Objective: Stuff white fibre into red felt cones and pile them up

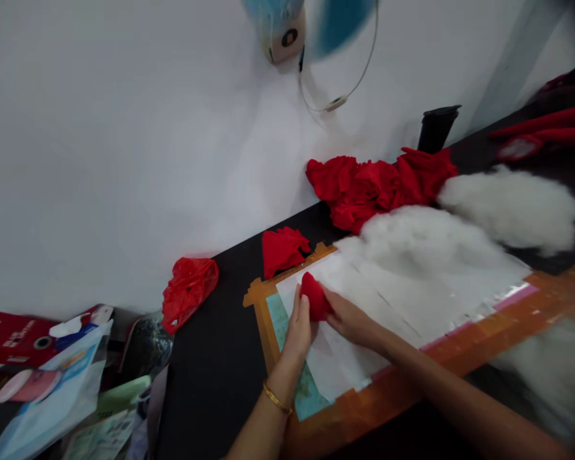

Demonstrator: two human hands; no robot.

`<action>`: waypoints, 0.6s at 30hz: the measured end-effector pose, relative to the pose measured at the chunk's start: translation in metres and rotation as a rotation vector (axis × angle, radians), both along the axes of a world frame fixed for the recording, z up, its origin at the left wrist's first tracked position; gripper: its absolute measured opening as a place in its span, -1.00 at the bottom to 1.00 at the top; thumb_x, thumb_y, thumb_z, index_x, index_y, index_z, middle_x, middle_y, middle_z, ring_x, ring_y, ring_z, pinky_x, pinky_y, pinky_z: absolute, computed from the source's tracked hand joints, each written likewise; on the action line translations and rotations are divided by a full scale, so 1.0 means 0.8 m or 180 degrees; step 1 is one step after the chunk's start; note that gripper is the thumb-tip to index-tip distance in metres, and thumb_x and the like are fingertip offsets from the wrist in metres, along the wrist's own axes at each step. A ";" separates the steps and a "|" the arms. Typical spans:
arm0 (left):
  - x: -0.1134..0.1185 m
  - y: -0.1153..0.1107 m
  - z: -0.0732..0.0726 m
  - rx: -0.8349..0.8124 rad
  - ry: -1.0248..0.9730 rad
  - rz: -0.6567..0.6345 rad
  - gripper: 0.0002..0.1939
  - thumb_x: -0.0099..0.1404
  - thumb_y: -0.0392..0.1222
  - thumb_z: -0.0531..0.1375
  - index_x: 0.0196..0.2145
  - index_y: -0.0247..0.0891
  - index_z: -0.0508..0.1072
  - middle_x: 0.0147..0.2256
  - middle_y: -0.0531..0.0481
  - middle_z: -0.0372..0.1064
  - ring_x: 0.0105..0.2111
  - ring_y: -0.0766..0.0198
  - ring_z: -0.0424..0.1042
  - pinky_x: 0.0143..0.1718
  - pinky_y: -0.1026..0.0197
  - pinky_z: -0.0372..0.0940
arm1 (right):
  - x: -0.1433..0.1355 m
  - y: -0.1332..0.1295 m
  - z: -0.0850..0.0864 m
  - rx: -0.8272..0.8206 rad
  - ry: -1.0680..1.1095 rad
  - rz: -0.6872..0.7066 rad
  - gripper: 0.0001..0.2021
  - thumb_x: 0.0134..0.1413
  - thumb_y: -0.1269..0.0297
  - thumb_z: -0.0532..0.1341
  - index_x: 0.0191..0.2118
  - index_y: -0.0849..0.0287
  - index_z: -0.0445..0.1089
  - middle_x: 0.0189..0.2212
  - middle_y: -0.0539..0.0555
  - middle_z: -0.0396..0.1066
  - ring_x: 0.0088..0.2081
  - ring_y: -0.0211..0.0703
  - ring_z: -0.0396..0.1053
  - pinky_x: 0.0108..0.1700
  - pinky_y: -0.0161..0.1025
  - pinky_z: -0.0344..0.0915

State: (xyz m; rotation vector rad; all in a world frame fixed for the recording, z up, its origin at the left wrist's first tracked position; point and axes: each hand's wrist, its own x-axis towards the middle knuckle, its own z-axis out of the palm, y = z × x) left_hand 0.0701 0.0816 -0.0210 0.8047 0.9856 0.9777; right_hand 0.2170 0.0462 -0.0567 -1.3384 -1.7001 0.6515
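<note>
A small red fabric piece (316, 297), rounded at the top, is held between my two hands above a white sheet (335, 367). My left hand (298, 322) grips its left side, and a gold bangle circles that wrist. From the right, my right hand (347, 313) closes on the same piece; its fingertips are partly hidden. Just beyond the hands lies a large heap of white fluffy stuffing (421, 246) on the sheet. Close by, at the sheet's far left corner, sits a small pile of red fabric pieces (283, 249).
Brown tape (326, 425) borders the sheet on the black table (201, 377). Behind the stuffing is a big red fabric pile (368, 185), with a black cup-like container (438, 128) beyond. More stuffing (512, 207) lies right. A red plastic bag (189, 287) and a red box (23, 338) are left.
</note>
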 end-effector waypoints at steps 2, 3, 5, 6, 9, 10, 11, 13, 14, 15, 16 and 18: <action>-0.016 0.002 0.003 0.0266 0.0215 0.0045 -0.60 0.28 -0.10 0.24 0.08 -0.14 0.43 0.32 -0.02 0.07 0.34 0.23 -0.04 0.33 0.23 -0.21 | 0.021 -0.005 0.003 -0.0208 -0.0125 -0.0131 -0.32 0.06 0.41 0.07 0.34 0.26 -0.05 0.22 0.36 0.21 0.19 0.11 0.26 0.19 0.18 0.21; -0.025 0.003 0.005 0.0378 0.0343 0.0077 -0.59 0.29 -0.09 0.23 0.09 -0.14 0.42 0.31 -0.04 0.08 0.33 0.21 -0.01 0.33 0.21 -0.18 | 0.033 -0.009 0.006 -0.0305 -0.0179 -0.0199 -0.33 0.08 0.37 0.06 0.34 0.27 -0.05 0.22 0.36 0.20 0.19 0.11 0.25 0.20 0.18 0.19; -0.042 0.003 0.009 0.0488 0.0470 0.0120 -0.58 0.30 -0.07 0.21 0.11 -0.13 0.40 0.31 -0.06 0.09 0.32 0.19 0.02 0.33 0.18 -0.15 | 0.055 -0.017 0.014 -0.0448 -0.0228 -0.0317 -0.36 0.11 0.33 0.06 0.33 0.25 -0.01 0.22 0.33 0.22 0.19 0.10 0.25 0.21 0.17 0.19; -0.048 0.003 0.010 0.0557 0.0571 0.0126 -0.57 0.31 -0.06 0.20 0.12 -0.13 0.39 0.30 -0.06 0.09 0.32 0.19 0.01 0.33 0.18 -0.16 | 0.062 -0.020 0.018 -0.0475 -0.0218 -0.0369 -0.37 0.12 0.31 0.07 0.33 0.22 0.01 0.21 0.31 0.23 0.18 0.10 0.26 0.20 0.16 0.20; -0.055 0.001 0.010 0.0788 0.1084 -0.0007 -0.52 0.32 0.01 0.17 0.15 -0.12 0.34 0.30 -0.07 0.10 0.33 0.16 -0.01 0.34 0.12 -0.19 | 0.067 -0.025 0.029 -0.0426 -0.0069 -0.0477 -0.37 0.12 0.24 0.12 0.32 0.11 0.03 0.16 0.25 0.28 0.11 0.08 0.32 0.12 0.10 0.29; -0.054 0.001 0.009 0.0850 0.1263 -0.0080 -0.49 0.31 0.03 0.16 0.17 -0.13 0.32 0.31 -0.08 0.09 0.33 0.14 -0.01 0.35 0.08 -0.19 | 0.062 -0.024 0.033 -0.0397 -0.0001 -0.0502 -0.36 0.12 0.21 0.15 0.31 0.09 0.03 0.13 0.24 0.31 0.07 0.07 0.35 0.07 0.07 0.33; -0.053 0.000 0.009 0.0894 0.1407 -0.0147 -0.46 0.30 0.06 0.16 0.19 -0.15 0.29 0.31 -0.11 0.08 0.33 0.12 -0.01 0.35 0.05 -0.18 | 0.054 -0.022 0.038 -0.0357 0.0060 -0.0528 -0.35 0.11 0.18 0.18 0.31 0.09 0.04 0.10 0.24 0.32 0.02 0.05 0.37 0.03 0.05 0.35; -0.050 -0.001 0.008 0.0927 0.1567 -0.0213 -0.38 0.28 0.12 0.14 0.21 -0.19 0.24 0.31 -0.16 0.07 0.32 0.06 0.00 0.34 -0.01 -0.14 | 0.032 -0.015 0.048 -0.0252 0.0108 -0.0553 -0.30 0.04 0.14 0.26 0.28 0.12 0.08 0.10 0.27 0.31 0.00 0.05 0.36 0.01 0.02 0.36; -0.048 -0.002 0.008 0.0911 0.1606 -0.0191 -0.36 0.27 0.15 0.14 0.22 -0.20 0.23 0.30 -0.17 0.07 0.32 0.04 0.01 0.33 -0.03 -0.12 | 0.020 -0.009 0.054 -0.0188 0.0078 -0.0542 -0.27 -0.03 0.12 0.32 0.26 0.14 0.11 0.15 0.29 0.26 0.03 0.08 0.33 0.03 0.02 0.33; -0.047 -0.002 0.008 0.0876 0.1619 -0.0154 -0.33 0.25 0.17 0.15 0.21 -0.22 0.24 0.30 -0.20 0.08 0.31 0.02 0.03 0.33 -0.04 -0.10 | 0.008 -0.002 0.058 -0.0137 0.0002 -0.0492 -0.25 -0.10 0.11 0.36 0.23 0.17 0.16 0.19 0.31 0.22 0.08 0.12 0.28 0.07 0.02 0.29; -0.048 -0.001 0.007 0.0877 0.1615 -0.0165 -0.32 0.24 0.17 0.16 0.20 -0.23 0.23 0.30 -0.22 0.07 0.31 0.01 0.04 0.33 -0.04 -0.10 | -0.001 0.007 0.060 -0.0159 -0.0092 -0.0377 -0.29 -0.12 0.12 0.37 0.18 0.17 0.23 0.18 0.29 0.24 0.11 0.13 0.25 0.10 0.01 0.25; -0.051 0.003 0.006 0.0910 0.1601 -0.0103 -0.34 0.23 0.18 0.16 0.19 -0.20 0.25 0.28 -0.21 0.11 0.30 -0.02 0.06 0.30 -0.08 -0.03 | -0.012 0.025 0.061 -0.0492 -0.0105 -0.0129 -0.61 -0.12 0.25 0.34 -0.09 0.13 0.42 -0.04 0.15 0.43 -0.04 0.04 0.36 0.01 -0.09 0.28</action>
